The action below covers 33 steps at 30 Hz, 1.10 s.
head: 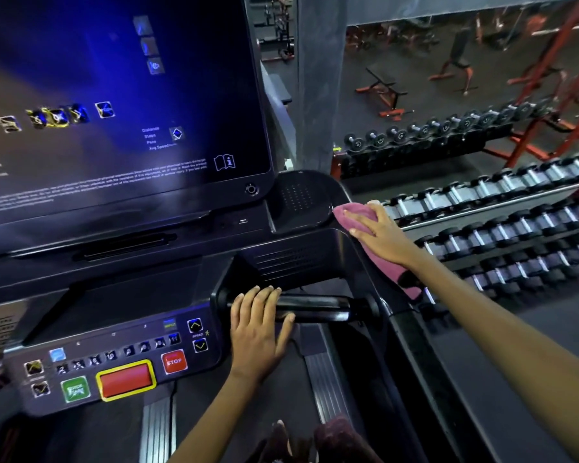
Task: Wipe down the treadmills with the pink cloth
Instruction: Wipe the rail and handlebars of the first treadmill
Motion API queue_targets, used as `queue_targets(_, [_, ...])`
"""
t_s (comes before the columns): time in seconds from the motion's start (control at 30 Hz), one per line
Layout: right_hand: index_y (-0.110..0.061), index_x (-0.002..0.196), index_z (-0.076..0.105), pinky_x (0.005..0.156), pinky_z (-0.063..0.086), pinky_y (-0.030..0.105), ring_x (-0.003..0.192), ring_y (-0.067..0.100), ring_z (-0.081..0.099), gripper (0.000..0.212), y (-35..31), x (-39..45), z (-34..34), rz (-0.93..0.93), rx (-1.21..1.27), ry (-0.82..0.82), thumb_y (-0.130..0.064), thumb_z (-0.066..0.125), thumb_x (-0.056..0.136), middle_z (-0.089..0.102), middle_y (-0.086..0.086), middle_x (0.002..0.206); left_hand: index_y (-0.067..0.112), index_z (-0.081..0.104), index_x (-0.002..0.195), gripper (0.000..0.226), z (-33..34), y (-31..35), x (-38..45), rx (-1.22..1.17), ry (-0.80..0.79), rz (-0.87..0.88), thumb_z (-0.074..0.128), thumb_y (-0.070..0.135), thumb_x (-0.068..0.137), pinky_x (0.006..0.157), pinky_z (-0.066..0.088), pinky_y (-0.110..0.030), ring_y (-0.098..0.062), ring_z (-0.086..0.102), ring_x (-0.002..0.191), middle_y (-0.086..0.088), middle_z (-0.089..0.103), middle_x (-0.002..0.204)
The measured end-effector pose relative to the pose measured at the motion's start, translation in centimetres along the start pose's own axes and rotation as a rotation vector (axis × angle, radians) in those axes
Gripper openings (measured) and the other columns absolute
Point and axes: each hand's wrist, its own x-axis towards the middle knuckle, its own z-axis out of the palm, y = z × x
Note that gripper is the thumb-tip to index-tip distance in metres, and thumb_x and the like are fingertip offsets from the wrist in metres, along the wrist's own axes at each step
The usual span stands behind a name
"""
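Reading from the left:
Screen: the treadmill's large display point(114, 105) fills the upper left, lit blue, with small icons and lines of blurred text.
Control panel: the button panel point(114, 365) sits below the display, tilted toward the viewer; it carries a green button, a wide red button point(126, 379) with a yellow border, a round red STOP button point(174, 361) and arrow keys.
Left hand: the left hand point(256, 325) rests on the black cross handle point(315, 308) just right of the panel; fingers are extended over the bar, thumb laid along its near side, not clenched.
Console corner: a glossy black housing point(301, 202) with a perforated patch stands at the display's lower right.
Pink cloth: the pink cloth point(375, 242) lies draped along the treadmill's right side rail point(395, 315), beside that housing, its lower end hanging over the outer edge.
Right hand: the right hand point(380, 233) presses flat on the cloth's upper part, fingers straight and spread, pointing toward the console.
Background: racks of dumbbells point(502, 228) run beside and below the rail on the right; red-framed benches point(386, 95) stand farther off.
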Motion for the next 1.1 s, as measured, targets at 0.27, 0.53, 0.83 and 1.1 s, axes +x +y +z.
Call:
queue_targets(0.27, [-0.042, 0.142, 0.031, 0.108, 0.03, 0.051, 0.132, 0.039, 0.027, 0.045, -3.2, 4.0, -0.9, 0.093, -0.096, 0.035, -0.046, 0.034, 0.098, 0.02, 0.009, 0.149, 0.007, 0.064, 0.112, 0.054, 0.1, 0.0, 0.0, -0.004, 0.013, -0.011, 0.03, 0.046, 0.097, 0.11, 0.021, -0.034, -0.023, 0.048, 0.115, -0.009, 0.066, 0.112])
queue_targets(0.53, [-0.046, 0.142, 0.028, 0.111, 0.026, 0.051, 0.138, 0.035, 0.023, 0.045, -1.5, 2.9, 0.7, 0.065, -0.114, 0.077, -0.052, 0.024, 0.098, 0.018, 0.006, 0.154, 0.014, 0.053, 0.117, 0.046, 0.5, 0.1, -0.2, -0.011, 0.031, 0.014, 0.029, 0.047, 0.097, 0.113, 0.016, -0.03, -0.023, 0.048, 0.114, -0.009, 0.067, 0.11])
queue_targets(0.83, [-0.049, 0.139, 0.03, 0.109, 0.027, 0.054, 0.133, 0.037, 0.031, 0.043, -2.4, 12.4, -0.4, 0.039, -0.057, 0.052, -0.051, 0.026, 0.096, 0.031, 0.007, 0.148, 0.015, 0.054, 0.114, 0.043, 1.4, -0.3, 0.3, 0.046, 0.104, 0.042, 0.029, 0.046, 0.096, 0.113, 0.015, -0.03, -0.023, 0.05, 0.11, -0.001, 0.058, 0.114])
queue_targets(1.1, [-0.036, 0.135, 0.046, 0.102, 0.04, 0.044, 0.121, 0.033, 0.05, 0.037, -4.2, 15.8, -3.2, -0.067, -0.041, 0.031, -0.037, 0.04, 0.099, 0.052, 0.01, 0.135, 0.015, 0.054, 0.115, 0.043, 2.0, -0.2, 0.9, 0.099, 0.126, 0.071, 0.03, 0.045, 0.097, 0.113, 0.015, -0.03, -0.023, 0.05, 0.111, -0.001, 0.057, 0.116])
